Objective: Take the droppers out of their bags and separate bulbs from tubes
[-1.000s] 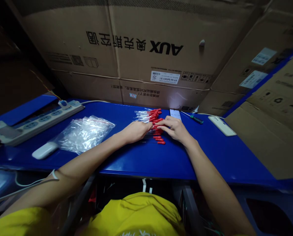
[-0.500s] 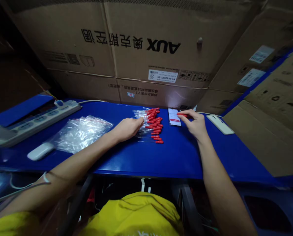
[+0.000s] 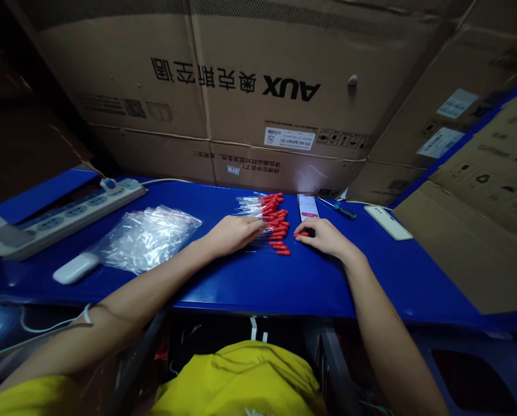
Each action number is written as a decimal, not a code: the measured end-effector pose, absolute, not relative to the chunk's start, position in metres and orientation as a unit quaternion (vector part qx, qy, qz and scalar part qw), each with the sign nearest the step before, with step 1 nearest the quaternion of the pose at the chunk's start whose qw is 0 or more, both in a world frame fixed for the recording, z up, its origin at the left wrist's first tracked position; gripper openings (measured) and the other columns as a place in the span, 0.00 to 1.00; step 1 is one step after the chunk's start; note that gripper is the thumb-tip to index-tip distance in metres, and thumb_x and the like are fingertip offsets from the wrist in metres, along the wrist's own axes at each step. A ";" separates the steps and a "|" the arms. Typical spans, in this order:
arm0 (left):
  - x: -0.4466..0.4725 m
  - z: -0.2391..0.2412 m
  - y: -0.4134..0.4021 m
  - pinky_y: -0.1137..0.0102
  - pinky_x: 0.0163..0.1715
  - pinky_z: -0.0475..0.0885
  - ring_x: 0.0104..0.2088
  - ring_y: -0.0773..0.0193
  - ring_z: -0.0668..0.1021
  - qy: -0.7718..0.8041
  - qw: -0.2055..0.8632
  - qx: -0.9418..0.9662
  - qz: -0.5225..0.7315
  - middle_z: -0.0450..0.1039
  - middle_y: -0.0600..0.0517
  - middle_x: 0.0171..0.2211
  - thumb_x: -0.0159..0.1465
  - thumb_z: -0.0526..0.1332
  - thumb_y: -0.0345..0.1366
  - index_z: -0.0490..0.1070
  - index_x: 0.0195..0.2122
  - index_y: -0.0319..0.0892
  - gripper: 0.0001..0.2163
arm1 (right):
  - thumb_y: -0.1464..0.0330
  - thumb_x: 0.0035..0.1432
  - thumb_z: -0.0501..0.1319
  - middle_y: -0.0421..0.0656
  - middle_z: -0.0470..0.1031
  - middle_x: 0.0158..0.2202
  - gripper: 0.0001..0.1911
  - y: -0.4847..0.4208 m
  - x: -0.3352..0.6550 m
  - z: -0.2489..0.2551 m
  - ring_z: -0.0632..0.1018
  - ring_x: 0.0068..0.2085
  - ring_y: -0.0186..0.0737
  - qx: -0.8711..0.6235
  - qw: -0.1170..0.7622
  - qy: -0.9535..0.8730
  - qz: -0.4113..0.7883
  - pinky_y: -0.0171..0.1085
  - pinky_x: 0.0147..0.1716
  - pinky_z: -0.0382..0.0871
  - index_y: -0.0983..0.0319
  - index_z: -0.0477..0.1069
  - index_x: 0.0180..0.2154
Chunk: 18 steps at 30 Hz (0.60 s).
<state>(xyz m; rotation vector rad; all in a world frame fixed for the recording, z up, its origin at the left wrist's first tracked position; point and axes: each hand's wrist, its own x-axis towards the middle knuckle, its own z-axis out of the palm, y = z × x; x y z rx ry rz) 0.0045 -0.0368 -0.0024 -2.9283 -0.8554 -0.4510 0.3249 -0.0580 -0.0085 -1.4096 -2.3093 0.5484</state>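
Note:
Several glass droppers (image 3: pixel 278 226) with red rubber bulbs lie side by side in a rough row on the blue table, their clear thin tubes pointing left. My left hand (image 3: pixel 237 232) reaches over the tubes, fingertips pressed together close to the bulbs; what they grip, if anything, is hidden. To the right of the row, my right hand (image 3: pixel 325 237) pinches a red dropper bulb (image 3: pixel 302 234) between thumb and fingers, low over the table. Just beyond that hand lies a phone (image 3: pixel 308 207) with its screen lit, its near end partly covered by the hand.
Left of the droppers lies a heap of clear plastic zip bags (image 3: pixel 150 237), with a white mouse-like object (image 3: pixel 76 267) beside it. A power strip (image 3: pixel 67 216), a screwdriver (image 3: pixel 344 212) and a pale phone or case (image 3: pixel 387 222) also rest here. Cardboard (image 3: pixel 241 115) walls the back.
My right hand has come left and nearer from beside the phone with the red bulb, uncovering the screwdriver. My left hand has shifted right and slightly nearer along the tubes.

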 end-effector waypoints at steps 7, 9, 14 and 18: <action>0.006 -0.008 -0.036 0.69 0.32 0.70 0.37 0.60 0.83 -0.300 0.026 -0.943 -0.141 0.84 0.49 0.40 0.79 0.54 0.43 0.73 0.49 0.41 0.13 | 0.66 0.64 0.70 0.44 0.84 0.42 0.06 -0.060 0.315 -0.008 0.80 0.42 0.44 -0.499 0.212 -0.827 0.149 0.41 0.43 0.70 0.58 0.82 0.43; 0.005 -0.006 -0.036 0.69 0.33 0.70 0.38 0.61 0.83 -0.292 0.022 -0.942 -0.163 0.83 0.49 0.41 0.79 0.54 0.44 0.74 0.47 0.42 0.13 | 0.64 0.65 0.70 0.45 0.83 0.43 0.07 -0.062 0.310 -0.006 0.80 0.44 0.44 -0.490 0.243 -0.828 0.126 0.42 0.45 0.70 0.58 0.82 0.43; -0.001 0.006 -0.038 0.70 0.36 0.71 0.40 0.62 0.83 -0.244 0.006 -0.948 -0.206 0.82 0.49 0.43 0.79 0.54 0.43 0.77 0.47 0.43 0.14 | 0.62 0.64 0.71 0.41 0.81 0.37 0.07 -0.073 0.295 0.002 0.79 0.38 0.39 -0.451 0.246 -0.836 0.192 0.37 0.40 0.68 0.59 0.81 0.40; -0.001 0.012 -0.043 0.71 0.40 0.73 0.42 0.64 0.83 -0.149 -0.074 -0.969 -0.181 0.83 0.49 0.46 0.77 0.58 0.44 0.79 0.52 0.45 0.13 | 0.61 0.58 0.76 0.38 0.79 0.32 0.12 -0.079 0.289 0.004 0.76 0.32 0.36 -0.454 0.167 -0.841 0.243 0.34 0.33 0.63 0.59 0.82 0.40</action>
